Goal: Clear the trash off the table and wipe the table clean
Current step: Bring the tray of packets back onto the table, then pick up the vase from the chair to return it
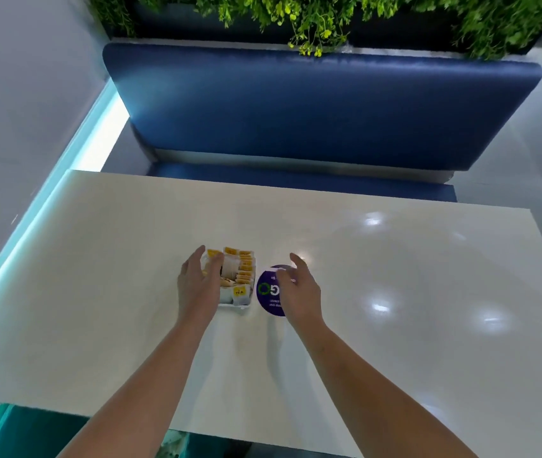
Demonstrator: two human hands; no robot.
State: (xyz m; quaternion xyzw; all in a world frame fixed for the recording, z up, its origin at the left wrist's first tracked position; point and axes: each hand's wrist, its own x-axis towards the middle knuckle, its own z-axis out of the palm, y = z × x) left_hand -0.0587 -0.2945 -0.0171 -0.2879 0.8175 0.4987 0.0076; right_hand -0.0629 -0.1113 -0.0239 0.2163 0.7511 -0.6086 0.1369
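Observation:
A white tray (pixel 242 305) packed with several white sachets bearing yellow labels stands near the middle of the white table (pixel 104 292). My left hand (pixel 195 280) rests against the tray's left side, thumb over the sachets and fingers along the outer wall. My right hand (pixel 297 287) hovers just right of the tray with its fingers relaxed, holding nothing. It covers part of a round purple sticker (pixel 271 294) with a green ring and white print, which lies flat on the tabletop.
A blue padded bench (pixel 322 110) faces me across the table, with green plants (pixel 312 21) above its back. A pale wall (pixel 15 110) and a lit strip (pixel 97 133) run along the table's left side.

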